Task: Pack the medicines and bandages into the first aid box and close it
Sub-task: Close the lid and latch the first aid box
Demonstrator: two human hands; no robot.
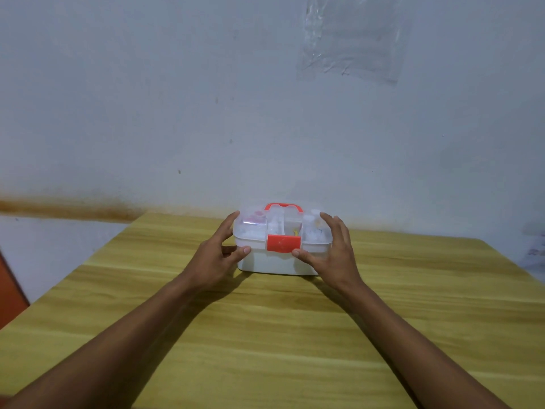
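A white first aid box [274,262] with a clear lid, a red handle [283,206] and a red front latch [283,243] stands at the far side of the wooden table [280,335]. The lid is down and the latch lies flat against the front. Through the lid I can make out blurred packets and small bottles. My left hand [216,255] grips the box's left end, thumb on the front rim. My right hand [331,255] grips the right end, thumb just under the latch.
A pale wall stands right behind the table, with a clear plastic sheet [354,39] stuck on it at the upper right. An orange-brown object [10,287] shows at the left edge of view.
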